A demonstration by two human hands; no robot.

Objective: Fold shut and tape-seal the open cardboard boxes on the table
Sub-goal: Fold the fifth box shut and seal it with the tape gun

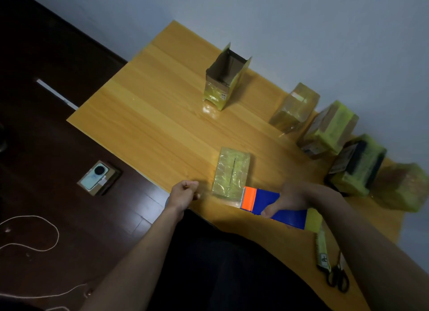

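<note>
A small closed cardboard box (232, 172) wrapped in shiny yellowish tape lies near the table's front edge, with a slit along its top. My right hand (289, 200) grips a blue and orange tape dispenser (267, 204) just right of the box, its toothed orange end towards it. My left hand (184, 194) is curled just left of the box and seems to pinch a strip of clear tape stretched from the dispenser. Farther back an open cardboard box (224, 78) stands upright with its flaps up.
Several taped boxes (329, 129) line the right side of the wooden table (151, 115) along the wall. A utility knife (322, 252) and scissors (339, 278) lie at the front right. On the dark floor lie a phone on a small box (98, 177) and a white cord (34, 236).
</note>
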